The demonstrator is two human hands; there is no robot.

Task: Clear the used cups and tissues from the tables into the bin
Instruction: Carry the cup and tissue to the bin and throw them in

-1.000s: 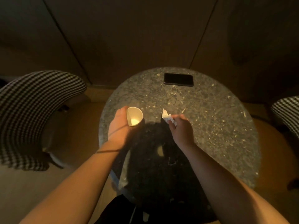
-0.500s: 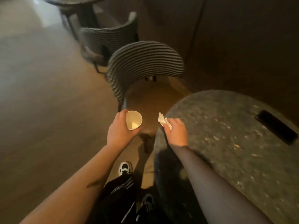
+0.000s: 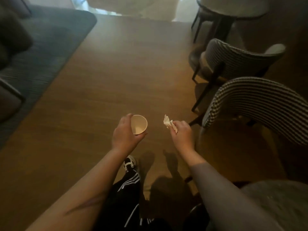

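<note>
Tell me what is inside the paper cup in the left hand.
The paper cup, gripped by the left hand, shows only its pale inner wall and bottom; no liquid or scraps are visible. The near inner wall is hidden from this angle.

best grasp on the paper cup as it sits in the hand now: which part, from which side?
Probably the side wall just under the rim, from the cup's left. The paper cup is tilted, its open mouth facing the camera, and the left hand already wraps that wall with fingers over the top and thumb below. The tapered wall suits a wrap; pinching the thin rim would likely crush it.
</note>
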